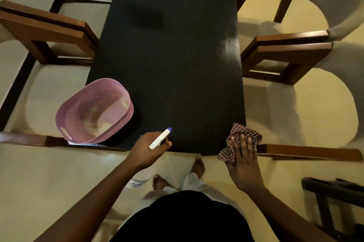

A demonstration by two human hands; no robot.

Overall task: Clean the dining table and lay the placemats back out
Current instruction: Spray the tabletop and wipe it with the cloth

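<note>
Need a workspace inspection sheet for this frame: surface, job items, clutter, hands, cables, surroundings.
Surface: dark table, with a sheen patch near its right edge.
Job's things: spray bottle, nozzle over the near edge; checked cloth on the near right corner; no placemats seen.
Clutter: pink basket on the near left corner, contents blurred.
Hands: left hand grips the spray bottle; right hand lies flat on the checked cloth, fingers straight.
Cables: nothing seen.
Surroundings: wooden chairs on both sides; pale floor; dark frame at lower right.

Home dining room: dark table, wooden chairs.
</note>
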